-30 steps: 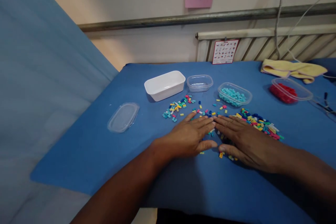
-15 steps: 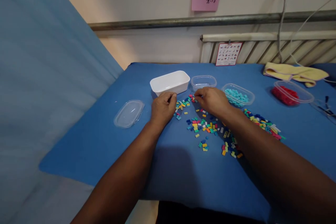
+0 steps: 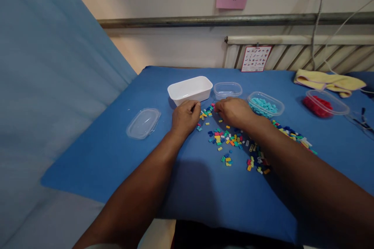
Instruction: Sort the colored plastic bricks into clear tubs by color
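Note:
Small coloured plastic building bricks (image 3: 230,139) lie scattered over the blue-covered table. My left hand (image 3: 186,118) is closed at the left edge of a small brick group (image 3: 207,113), just in front of the white tub (image 3: 190,90). Its fingertips are curled in, so what they hold cannot be made out. On the other side of that group, my right hand (image 3: 233,111) has its fingers pinched down at the bricks, in front of the clear plastic container (image 3: 228,92). Whatever sits between those fingers is hidden too.
Turquoise bricks fill one clear container (image 3: 265,106); red bricks lie in another (image 3: 318,104). A mixed pile (image 3: 295,134) spreads behind my right forearm. A clear lid (image 3: 143,123) rests at left, a yellow cloth (image 3: 329,81) at back right, a picture card (image 3: 256,58) by the radiator.
Both hands were flat over the middle bricks a second ago. They have moved forward to the small group by the white tub and closed. Since half a second ago they have shifted only slightly.

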### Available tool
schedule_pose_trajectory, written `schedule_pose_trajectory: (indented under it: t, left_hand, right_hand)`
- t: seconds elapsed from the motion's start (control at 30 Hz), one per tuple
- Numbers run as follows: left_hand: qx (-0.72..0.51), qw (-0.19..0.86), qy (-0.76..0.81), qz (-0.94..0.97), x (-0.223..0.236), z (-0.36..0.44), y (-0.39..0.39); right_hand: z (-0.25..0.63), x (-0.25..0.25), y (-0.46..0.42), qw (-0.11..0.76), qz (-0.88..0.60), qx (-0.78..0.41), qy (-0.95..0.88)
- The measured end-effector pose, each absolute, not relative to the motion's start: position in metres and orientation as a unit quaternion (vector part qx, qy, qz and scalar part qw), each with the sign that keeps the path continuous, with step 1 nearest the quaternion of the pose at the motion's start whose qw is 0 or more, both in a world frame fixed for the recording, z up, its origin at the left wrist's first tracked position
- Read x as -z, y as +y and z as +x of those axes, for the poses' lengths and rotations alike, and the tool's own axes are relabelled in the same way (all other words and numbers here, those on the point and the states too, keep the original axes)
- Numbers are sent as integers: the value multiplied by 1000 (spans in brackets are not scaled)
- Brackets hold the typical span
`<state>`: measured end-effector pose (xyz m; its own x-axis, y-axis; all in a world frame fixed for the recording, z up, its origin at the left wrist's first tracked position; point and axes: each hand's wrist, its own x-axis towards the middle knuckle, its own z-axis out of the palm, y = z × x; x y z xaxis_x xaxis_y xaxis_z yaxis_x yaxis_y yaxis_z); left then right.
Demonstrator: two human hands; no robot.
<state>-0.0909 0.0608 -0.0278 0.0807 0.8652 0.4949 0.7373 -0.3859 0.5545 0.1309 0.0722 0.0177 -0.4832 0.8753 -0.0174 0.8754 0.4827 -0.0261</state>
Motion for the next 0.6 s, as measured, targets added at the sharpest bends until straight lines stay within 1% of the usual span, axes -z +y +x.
schedule_pose_trajectory:
  t: [0.2, 0.4, 0.5, 0.6]
  left_hand:
    - [-376, 46, 491, 785, 29, -88, 60]
    - [-286, 34, 442, 850, 31, -84, 58]
    - [-245, 43, 424, 871, 31, -83, 57]
    - [-239, 56, 423, 872, 30, -82, 58]
  right_hand:
    - [129, -24, 74, 33, 469, 6, 883]
    - [128, -20, 68, 26, 467, -13, 884]
    - [143, -24, 59, -1, 476, -25, 879]
    - [179, -33, 50, -72, 526, -41, 846]
